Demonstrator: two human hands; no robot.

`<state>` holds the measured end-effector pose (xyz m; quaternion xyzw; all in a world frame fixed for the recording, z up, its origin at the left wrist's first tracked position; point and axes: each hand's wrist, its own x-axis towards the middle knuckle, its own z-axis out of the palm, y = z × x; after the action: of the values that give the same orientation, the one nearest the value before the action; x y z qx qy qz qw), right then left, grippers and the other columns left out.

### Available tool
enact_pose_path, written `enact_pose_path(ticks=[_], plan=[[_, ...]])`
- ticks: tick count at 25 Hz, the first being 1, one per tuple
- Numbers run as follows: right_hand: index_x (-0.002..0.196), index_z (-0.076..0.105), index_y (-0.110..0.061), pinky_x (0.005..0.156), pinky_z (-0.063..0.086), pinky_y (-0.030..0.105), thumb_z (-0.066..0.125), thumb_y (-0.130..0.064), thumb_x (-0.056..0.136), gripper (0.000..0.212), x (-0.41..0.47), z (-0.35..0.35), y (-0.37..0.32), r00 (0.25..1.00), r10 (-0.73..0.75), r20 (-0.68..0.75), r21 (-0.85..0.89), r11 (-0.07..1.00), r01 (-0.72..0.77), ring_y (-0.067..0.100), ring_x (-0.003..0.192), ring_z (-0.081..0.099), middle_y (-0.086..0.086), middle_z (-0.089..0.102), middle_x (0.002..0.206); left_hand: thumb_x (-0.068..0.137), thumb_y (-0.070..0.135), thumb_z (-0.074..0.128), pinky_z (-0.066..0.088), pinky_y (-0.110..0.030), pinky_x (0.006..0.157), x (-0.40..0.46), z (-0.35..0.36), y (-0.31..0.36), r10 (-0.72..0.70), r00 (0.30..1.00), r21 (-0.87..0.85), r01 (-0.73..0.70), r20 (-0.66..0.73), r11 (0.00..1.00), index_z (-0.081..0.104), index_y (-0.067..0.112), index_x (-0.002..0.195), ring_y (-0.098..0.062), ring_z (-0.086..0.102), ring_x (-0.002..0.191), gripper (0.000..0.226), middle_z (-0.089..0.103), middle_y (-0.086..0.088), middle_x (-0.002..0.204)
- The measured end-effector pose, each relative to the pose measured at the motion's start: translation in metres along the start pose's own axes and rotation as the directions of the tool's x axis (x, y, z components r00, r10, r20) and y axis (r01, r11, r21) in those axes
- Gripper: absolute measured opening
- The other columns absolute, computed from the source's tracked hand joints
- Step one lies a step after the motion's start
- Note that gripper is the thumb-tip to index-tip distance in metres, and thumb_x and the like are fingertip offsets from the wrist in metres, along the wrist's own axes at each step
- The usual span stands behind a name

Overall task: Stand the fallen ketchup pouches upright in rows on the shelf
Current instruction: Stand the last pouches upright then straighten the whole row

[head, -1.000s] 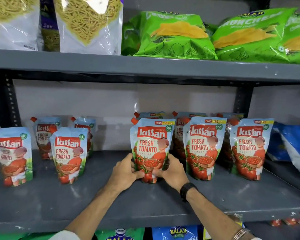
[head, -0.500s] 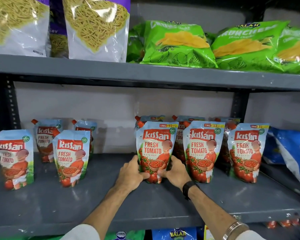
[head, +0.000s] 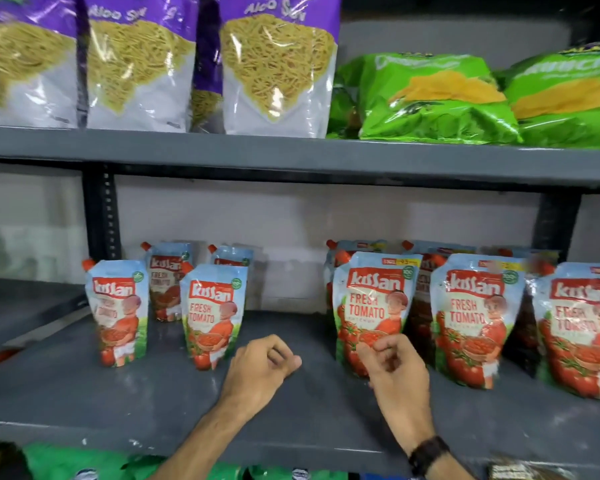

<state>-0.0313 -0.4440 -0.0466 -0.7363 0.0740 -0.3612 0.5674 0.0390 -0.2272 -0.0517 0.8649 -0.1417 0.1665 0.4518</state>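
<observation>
Several ketchup pouches stand upright on the grey shelf. A left group has two in front and two behind. A right group has three in front, with more behind them. My right hand is loosely curled in front of the lower part of the leftmost right-group pouch; nothing is gripped in it. My left hand is a loose fist over the bare shelf between the two groups, holding nothing. No pouch lies fallen in view.
The upper shelf carries purple-topped sev bags and green snack bags. A black upright post stands behind the left group. More packets show below the shelf's front edge.
Both hands have let go of the pouch they held and drawn back. The left hand moved left over the bare shelf. The view has shifted left and closer.
</observation>
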Motion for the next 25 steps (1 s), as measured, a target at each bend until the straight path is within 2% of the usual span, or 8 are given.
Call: enact_pose_path(ticks=[4,6,8,10,13,15,17,25], plan=[[0.080,0.066,-0.012,0.067,0.056,0.039,0.083,-0.016,0.077,0.018,-0.013,0.048,-0.021,0.931,-0.049,0.361,0.009,0.999,0.050,0.016,0.065,0.058,0.001,0.062,0.070,0.069,0.052,0.081,0.042,-0.018,0.051,0.002,-0.061,-0.033,-0.077,0.988,0.042,0.083,-0.135,0.996,0.071,0.032,0.064,0.005,0.064,0.055,0.023,0.070,0.021,0.057],[0.089,0.067,-0.010,0.073,0.056,0.029,0.086,-0.016,0.075,0.025,-0.018,0.079,-0.026,0.894,-0.026,0.446,-0.047,0.998,0.052,0.015,0.072,0.061,0.001,0.066,0.083,0.064,0.057,0.082,0.043,-0.023,0.052,0.002,-0.094,-0.054,-0.128,0.963,0.110,0.158,-0.238,0.981,0.069,0.027,0.063,0.003,0.064,0.055,0.033,0.070,0.019,0.057],[0.101,0.065,-0.013,0.085,0.058,0.033,0.088,-0.020,0.072,0.038,-0.022,0.114,-0.032,0.874,0.038,0.485,-0.088,0.996,0.005,0.018,0.084,0.063,0.000,0.064,0.095,0.062,0.054,0.087,0.045,-0.026,0.055,0.006,-0.120,-0.073,-0.167,0.946,0.113,0.205,-0.279,0.972,0.060,0.024,0.072,-0.005,0.066,0.066,0.042,0.068,0.013,0.065],[0.112,0.060,-0.014,0.090,0.056,0.037,0.089,-0.020,0.071,0.051,-0.025,0.147,-0.038,0.861,0.080,0.502,-0.098,0.995,-0.035,0.018,0.094,0.061,-0.003,0.060,0.102,0.061,0.046,0.092,0.050,-0.030,0.068,0.013,-0.135,-0.085,-0.215,0.960,0.092,0.234,-0.180,0.968,0.052,0.022,0.100,-0.016,0.065,0.088,0.060,0.064,0.009,0.096],[0.110,0.054,-0.023,0.077,0.052,0.022,0.090,-0.020,0.069,0.054,-0.029,0.185,-0.047,0.863,0.114,0.493,-0.135,0.989,-0.054,0.010,0.093,0.062,-0.013,0.059,0.099,0.066,0.026,0.094,0.054,-0.038,0.092,0.024,-0.138,-0.094,-0.217,0.971,-0.063,0.224,0.104,0.973,0.041,0.013,0.135,-0.021,0.060,0.103,0.088,0.057,-0.003,0.121],[0.099,0.060,-0.023,0.073,0.055,0.020,0.089,-0.015,0.069,0.043,-0.030,0.199,-0.049,0.863,0.128,0.489,-0.116,0.990,-0.081,0.008,0.088,0.067,-0.015,0.067,0.093,0.071,0.015,0.090,0.054,-0.022,0.078,0.028,-0.134,-0.096,-0.163,0.974,-0.101,0.180,0.156,0.979,0.045,0.018,0.131,-0.010,0.063,0.091,0.075,0.062,-0.001,0.118],[0.097,0.067,-0.018,0.083,0.061,0.032,0.088,-0.009,0.069,0.037,-0.030,0.210,-0.050,0.877,0.145,0.458,-0.117,0.988,-0.102,0.014,0.089,0.072,-0.006,0.075,0.094,0.076,0.010,0.086,0.050,-0.014,0.068,0.033,-0.133,-0.101,-0.119,0.982,-0.083,0.132,0.148,0.988,0.052,0.019,0.126,0.002,0.062,0.081,0.061,0.068,0.002,0.108],[0.109,0.069,-0.014,0.095,0.058,0.043,0.084,-0.011,0.074,0.039,-0.035,0.224,-0.051,0.903,0.164,0.397,-0.145,0.983,-0.115,0.017,0.099,0.071,0.002,0.075,0.107,0.078,0.007,0.084,0.058,-0.030,0.080,0.039,-0.133,-0.110,-0.097,0.992,-0.063,0.102,0.078,0.993,0.060,0.012,0.118,-0.005,0.067,0.075,0.047,0.067,0.008,0.084]])
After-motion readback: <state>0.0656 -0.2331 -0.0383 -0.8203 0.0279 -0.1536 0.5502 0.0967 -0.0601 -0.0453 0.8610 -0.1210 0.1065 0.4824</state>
